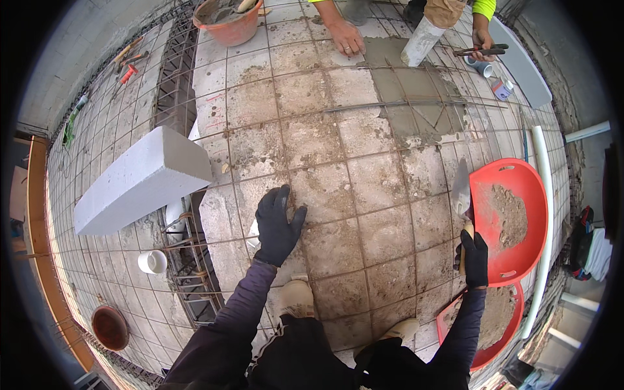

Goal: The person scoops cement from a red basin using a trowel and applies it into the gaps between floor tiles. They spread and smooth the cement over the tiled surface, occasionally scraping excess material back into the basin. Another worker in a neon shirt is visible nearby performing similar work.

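My left hand [278,224], in a black glove, reaches over the rebar grid [348,159] with its fingers stretched and nothing in them. A small white piece [253,233] shows beside its wrist. At the right, my gloved right hand [474,260] is closed around the wooden handle of a trowel [461,192]. Its pointed metal blade is turned away from me, by the edge of a red tub [543,211] holding sandy material [510,218]. A second red tub [518,312] with similar material lies partly behind my right forearm.
Across from me, a co-worker's hand [346,40] rests near wet mortar [416,84]; the other hand [482,42] holds a dark-handled tool. A paper-topped white pipe [421,42] stands there. A foam block [140,182], white cup [153,262] and orange bucket [231,29] lie left.
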`<state>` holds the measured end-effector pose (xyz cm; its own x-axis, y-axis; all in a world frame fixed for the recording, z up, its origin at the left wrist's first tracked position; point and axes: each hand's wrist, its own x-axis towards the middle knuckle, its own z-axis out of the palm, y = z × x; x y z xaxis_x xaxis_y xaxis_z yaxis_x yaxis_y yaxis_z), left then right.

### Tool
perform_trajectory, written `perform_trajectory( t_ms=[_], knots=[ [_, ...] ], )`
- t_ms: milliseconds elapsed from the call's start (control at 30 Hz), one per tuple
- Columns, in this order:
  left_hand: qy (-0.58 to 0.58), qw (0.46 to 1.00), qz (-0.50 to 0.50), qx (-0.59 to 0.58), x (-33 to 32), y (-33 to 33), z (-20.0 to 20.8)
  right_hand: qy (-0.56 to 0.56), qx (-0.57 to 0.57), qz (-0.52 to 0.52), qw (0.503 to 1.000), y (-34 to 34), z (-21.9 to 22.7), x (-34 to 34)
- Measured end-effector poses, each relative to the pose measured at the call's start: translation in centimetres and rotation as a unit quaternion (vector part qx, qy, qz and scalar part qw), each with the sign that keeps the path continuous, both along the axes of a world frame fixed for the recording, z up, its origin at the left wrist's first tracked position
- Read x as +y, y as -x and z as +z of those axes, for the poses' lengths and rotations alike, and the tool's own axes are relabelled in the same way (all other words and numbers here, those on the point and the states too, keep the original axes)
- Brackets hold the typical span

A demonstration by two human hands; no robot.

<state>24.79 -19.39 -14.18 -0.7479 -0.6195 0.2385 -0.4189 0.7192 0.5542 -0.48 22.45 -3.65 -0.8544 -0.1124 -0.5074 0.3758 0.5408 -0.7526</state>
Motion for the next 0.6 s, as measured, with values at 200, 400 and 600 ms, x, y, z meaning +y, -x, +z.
perform_trajectory(
  t_ms=[200, 400, 600],
  knots=[
    [0.031, 0.998, 0.047, -0.01, -4.4, 5.5, -1.7, -0.149, 0.316, 0.324, 0.879, -3.9, -1.1, -17.2],
    [-0.024, 0.996, 0.057, -0.058, -6.9, 8.0, -2.1, -0.226, 0.381, 0.395, 0.804, -2.7, -1.2, -25.0],
    [-0.114, 0.991, 0.042, -0.064, -8.6, 7.2, -2.3, -0.301, 0.424, 0.406, 0.752, -4.0, -2.9, -29.9]
  ],
)
